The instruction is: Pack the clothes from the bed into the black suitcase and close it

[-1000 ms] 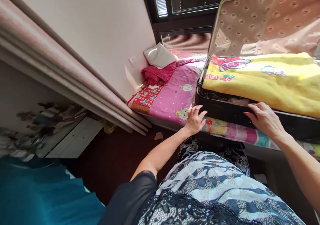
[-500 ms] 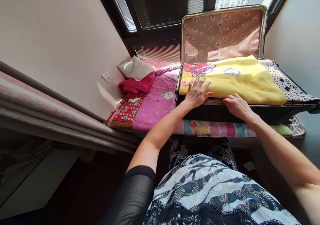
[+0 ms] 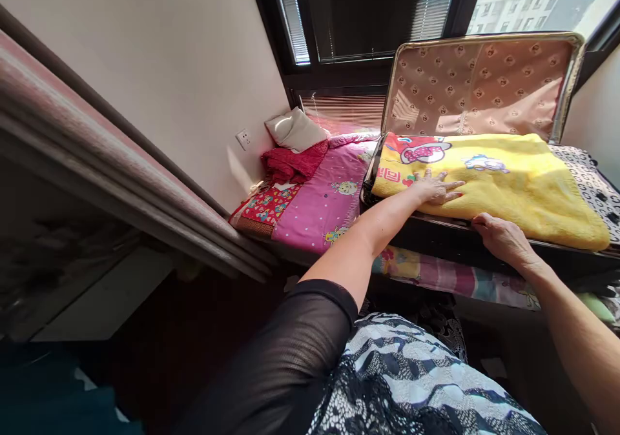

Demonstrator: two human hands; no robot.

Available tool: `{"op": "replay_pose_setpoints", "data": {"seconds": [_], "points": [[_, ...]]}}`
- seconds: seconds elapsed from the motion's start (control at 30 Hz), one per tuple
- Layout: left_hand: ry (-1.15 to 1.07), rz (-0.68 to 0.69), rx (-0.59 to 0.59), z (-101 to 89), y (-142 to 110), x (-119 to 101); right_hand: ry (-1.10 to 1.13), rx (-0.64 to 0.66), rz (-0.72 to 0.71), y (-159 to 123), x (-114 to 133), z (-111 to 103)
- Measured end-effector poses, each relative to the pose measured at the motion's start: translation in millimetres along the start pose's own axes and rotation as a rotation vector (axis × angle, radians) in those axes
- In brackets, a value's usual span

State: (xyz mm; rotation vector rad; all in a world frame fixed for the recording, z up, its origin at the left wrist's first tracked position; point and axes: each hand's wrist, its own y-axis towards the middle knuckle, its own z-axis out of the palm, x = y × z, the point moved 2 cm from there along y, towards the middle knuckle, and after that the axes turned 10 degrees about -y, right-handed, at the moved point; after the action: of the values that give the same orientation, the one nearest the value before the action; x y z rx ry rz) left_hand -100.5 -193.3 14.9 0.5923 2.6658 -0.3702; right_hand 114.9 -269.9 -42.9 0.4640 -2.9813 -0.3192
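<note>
An open black suitcase point(image 3: 436, 232) lies on a window-seat bed, its quilted pink lid point(image 3: 477, 86) standing upright. A folded yellow cartoon blanket point(image 3: 508, 180) fills its top. My left hand point(image 3: 436, 188) lies flat on the blanket's near left part, fingers spread. My right hand point(image 3: 501, 238) rests on the suitcase's front rim just below the blanket edge, fingers curled over the rim.
A pink cartoon sheet point(image 3: 329, 199) covers the seat left of the suitcase, with a red cloth point(image 3: 290, 162) and a white pillow point(image 3: 295, 130) in the corner. A striped cover point(image 3: 460, 279) shows under the suitcase. A black-and-white patterned cloth point(image 3: 593, 186) lies at right. Dark floor below.
My left hand has moved from beside the suitcase's front onto the yellow blanket and further right across it. My right hand stays on the front rim. The camera view shifted.
</note>
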Motion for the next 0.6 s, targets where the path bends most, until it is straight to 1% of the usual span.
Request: {"op": "replay_pose_setpoints", "data": {"seconds": [0.07, 0.13, 0.27, 0.3, 0.33, 0.37, 0.4, 0.47, 0.53, 0.6], "points": [[-0.040, -0.006, 0.018, -0.1, 1.0, 0.9, -0.001, -0.038, 0.028, -1.0, 4.1, -0.6], [-0.070, -0.008, 0.033, -2.3, 2.1, 2.3, 0.003, -0.120, 0.046, -4.0, 10.9, -7.8], [-0.058, -0.004, 0.046, -4.9, -0.1, 4.3, 0.077, -0.454, 0.015, -13.2, 26.9, -42.1], [-0.045, -0.006, 0.046, -5.0, -1.4, 4.5, 0.109, -0.500, 0.012, -14.4, 30.2, -50.1], [-0.035, -0.008, 0.046, -5.1, -2.7, 4.7, 0.152, -0.505, 0.016, -14.5, 32.7, -55.8], [-0.024, -0.012, 0.047, -5.3, -3.7, 5.0, 0.215, -0.476, 0.031, -13.7, 34.4, -58.5], [-0.015, -0.013, 0.048, -5.7, -4.6, 5.4, 0.295, -0.420, 0.053, -12.4, 35.1, -58.0], [0.008, 0.000, 0.062, -6.7, -5.9, 6.6, 0.474, -0.267, 0.080, -10.6, 35.0, -49.1], [0.043, 0.029, 0.094, -7.4, -6.7, 9.2, 0.623, -0.119, 0.051, -12.7, 33.9, -35.3], [0.083, 0.072, 0.129, -7.5, -5.7, 14.3, 0.722, -0.013, -0.030, -19.0, 32.1, -22.6]]}}
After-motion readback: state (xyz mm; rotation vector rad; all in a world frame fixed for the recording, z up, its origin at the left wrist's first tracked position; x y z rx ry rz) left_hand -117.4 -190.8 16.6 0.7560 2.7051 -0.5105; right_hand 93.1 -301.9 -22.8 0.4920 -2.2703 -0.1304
